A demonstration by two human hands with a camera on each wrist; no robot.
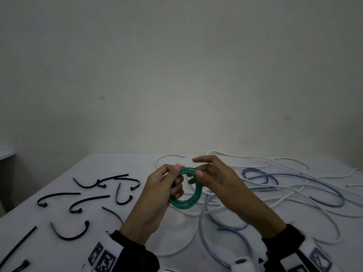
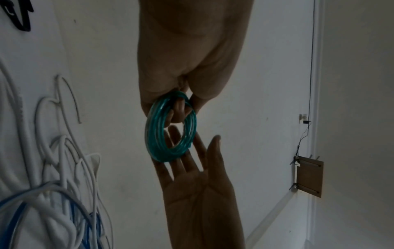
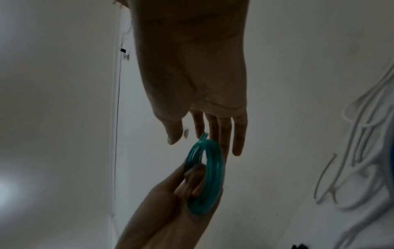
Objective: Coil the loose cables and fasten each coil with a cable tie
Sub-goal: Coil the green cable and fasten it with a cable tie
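A green cable wound into a small coil (image 1: 188,204) is held up above the table. My left hand (image 1: 172,181) grips the coil's left side, its fingers curled through the ring and the thumb on the outside (image 2: 181,107). My right hand (image 1: 204,167) is open at the coil's upper right. Its straight fingers (image 3: 215,134) lie against the far side of the coil (image 3: 213,176) and its thumb stands apart. The cable's free end (image 3: 203,135) pokes out at the top of the ring. No tie is on the coil.
Several black cable ties (image 1: 90,200) lie scattered on the left of the white table (image 1: 117,163). A tangle of loose white cables (image 1: 284,185) and blue cables (image 1: 324,185) covers the right side. A plain wall stands behind the table.
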